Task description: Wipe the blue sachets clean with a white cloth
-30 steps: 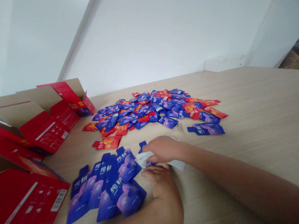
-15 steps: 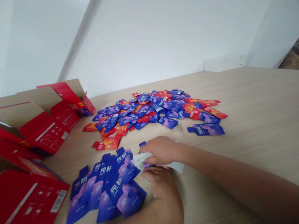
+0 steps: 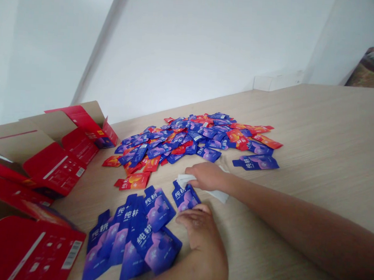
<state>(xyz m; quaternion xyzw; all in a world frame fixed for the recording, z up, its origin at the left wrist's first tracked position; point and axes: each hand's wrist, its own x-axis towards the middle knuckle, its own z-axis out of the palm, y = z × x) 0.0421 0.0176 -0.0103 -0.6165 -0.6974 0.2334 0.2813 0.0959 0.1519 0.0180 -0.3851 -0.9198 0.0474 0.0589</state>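
The step in hand looks like wiping packets one by one. The right hand [image 3: 207, 177] is closed around a crumpled white cloth [image 3: 184, 180], which sticks out past the knuckles on the left and trails from under the wrist on the right. It sits just on the near side of the loose pile [image 3: 193, 134] of blue and red packets, off the packet being worked on rather than on it.

That blue packet [image 3: 186, 199] lies flat on the table [image 3: 314, 133], a little nearer the person than the pile's front edge and apart from it. The left hand [image 3: 198, 229] has its fingers bent low, with the tips resting on the packet's near right end. Whether the thumb also pinches it from below I cannot tell. It reads as pinned down rather than lifted.

The packet's long axis runs on a slant, from far left to near right. Its printed top end points back toward the pile and to the left. Its wider bottom end points at the left hand.

Left of it, and further from the pile, a fanned row of blue packets [image 3: 136, 232] lies overlapping at much the same slant. Red boxes [image 3: 55, 167] stand open to the pile's left.

As I judge it, the next move calls for bringing the cloth down along that slanted length while the fingertips hold the near end firm, since the glossy foil could slide on the smooth wood.
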